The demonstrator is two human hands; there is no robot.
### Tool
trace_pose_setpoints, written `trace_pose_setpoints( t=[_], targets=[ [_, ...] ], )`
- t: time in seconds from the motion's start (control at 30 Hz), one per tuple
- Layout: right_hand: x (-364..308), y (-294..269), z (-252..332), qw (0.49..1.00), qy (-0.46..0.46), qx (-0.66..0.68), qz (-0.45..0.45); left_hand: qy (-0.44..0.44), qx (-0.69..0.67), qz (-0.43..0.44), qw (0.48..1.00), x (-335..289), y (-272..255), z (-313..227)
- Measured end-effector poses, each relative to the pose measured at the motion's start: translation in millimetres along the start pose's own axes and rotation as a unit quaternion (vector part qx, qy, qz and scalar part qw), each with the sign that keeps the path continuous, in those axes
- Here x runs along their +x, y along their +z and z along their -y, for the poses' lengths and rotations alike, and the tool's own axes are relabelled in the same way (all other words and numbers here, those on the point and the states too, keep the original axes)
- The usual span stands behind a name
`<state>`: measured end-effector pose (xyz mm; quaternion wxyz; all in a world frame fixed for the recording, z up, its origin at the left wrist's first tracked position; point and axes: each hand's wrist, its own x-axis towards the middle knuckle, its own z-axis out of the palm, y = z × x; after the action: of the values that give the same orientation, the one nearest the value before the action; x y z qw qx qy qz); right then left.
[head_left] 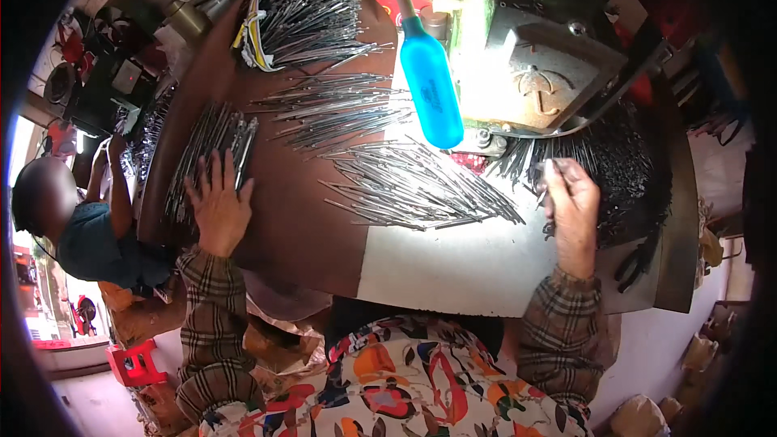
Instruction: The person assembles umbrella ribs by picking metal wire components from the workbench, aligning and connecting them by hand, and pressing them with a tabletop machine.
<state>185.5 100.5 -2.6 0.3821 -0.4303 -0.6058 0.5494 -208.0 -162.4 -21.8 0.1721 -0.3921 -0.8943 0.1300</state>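
My left hand lies with its fingers spread on a bundle of thin metal rods, which look like umbrella ribs, at the left of the brown-covered table. My right hand is pinched closed beside the machine, at the edge of a pile of dark rods. A small shiny bit shows at its fingertips; I cannot tell what it belongs to. Between my hands, a fanned heap of bright rods rests partly on a bare metal sheet. Another spread of rods lies behind that heap.
A thick bundle of rods with a yellow-white band stands at the back. A blue lamp hangs over the middle, close to a machine plate bearing an umbrella emblem. At the far left sits another person, near a red stool.
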Motion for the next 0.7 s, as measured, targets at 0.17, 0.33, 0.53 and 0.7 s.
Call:
trace_pose_setpoints(
  t=[0.17,0.33,0.53,0.7],
  targets=[
    [-5,-27,-14,0.999,-0.003,-0.024,-0.03,0.066,-0.15,0.012,0.986,60,-34,-65],
    [1,-17,-26,0.999,-0.015,-0.046,-0.002,-0.008,-0.246,0.046,0.968,107,-19,-100],
    [2,-18,-34,0.998,0.004,-0.068,-0.009,0.023,-0.437,-0.009,0.899,84,-39,-134],
    [1,-17,-27,0.999,-0.015,-0.051,-0.003,-0.011,-0.428,-0.103,0.898,105,-36,-109]
  ],
)
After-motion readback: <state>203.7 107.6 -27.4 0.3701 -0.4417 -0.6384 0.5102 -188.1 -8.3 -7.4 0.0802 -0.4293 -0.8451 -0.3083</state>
